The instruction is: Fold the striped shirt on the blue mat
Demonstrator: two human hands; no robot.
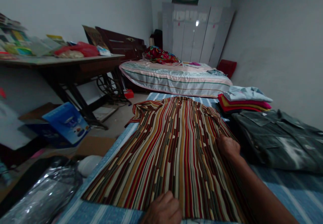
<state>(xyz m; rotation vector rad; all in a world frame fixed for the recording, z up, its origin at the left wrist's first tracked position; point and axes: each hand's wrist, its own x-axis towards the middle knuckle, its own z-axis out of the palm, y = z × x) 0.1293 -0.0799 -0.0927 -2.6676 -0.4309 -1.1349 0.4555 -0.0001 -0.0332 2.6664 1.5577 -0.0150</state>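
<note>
Left hand [163, 211] sits curled on the near hem of the striped shirt [174, 143], grip undeterminable, right hand [228, 146] lying open, palm-down, on its right edge, the garment spread flat and unfolded on the bed [297, 187], a folded stack [243, 101] lying beyond.
</note>
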